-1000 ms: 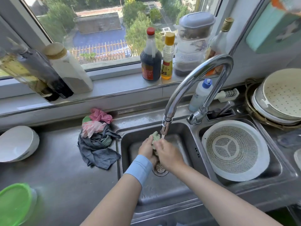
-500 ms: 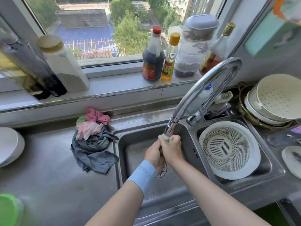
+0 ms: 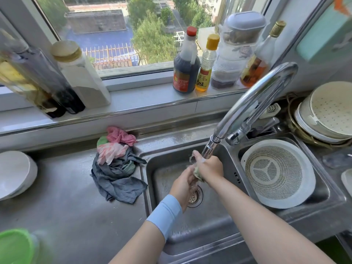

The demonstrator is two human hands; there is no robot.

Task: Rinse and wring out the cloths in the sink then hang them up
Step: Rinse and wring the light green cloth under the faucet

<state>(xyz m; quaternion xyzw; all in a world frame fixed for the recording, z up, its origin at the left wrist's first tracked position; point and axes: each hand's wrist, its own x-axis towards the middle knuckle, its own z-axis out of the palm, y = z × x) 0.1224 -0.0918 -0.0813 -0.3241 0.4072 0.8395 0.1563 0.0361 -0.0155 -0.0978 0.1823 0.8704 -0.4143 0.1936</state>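
A small pale green cloth (image 3: 196,171) is bunched between both hands over the left sink basin (image 3: 209,221), just under the faucet spout (image 3: 208,149). My left hand (image 3: 183,184), with a light blue wristband, grips its lower end above the drain (image 3: 194,197). My right hand (image 3: 210,167) grips the upper end, and a bit of cloth sticks out above its fingers. A pile of cloths (image 3: 116,164), pink, green and grey, lies on the counter left of the sink.
A white colander (image 3: 276,172) fills the right basin. Stacked strainers (image 3: 327,113) sit at the far right. Sauce bottles (image 3: 186,61) and jars line the window sill. A white bowl (image 3: 15,174) and a green lid (image 3: 15,246) are on the left counter.
Both hands stayed under the spout and twisted the green cloth; the right hand rose above the left. The camera view shifted slightly.
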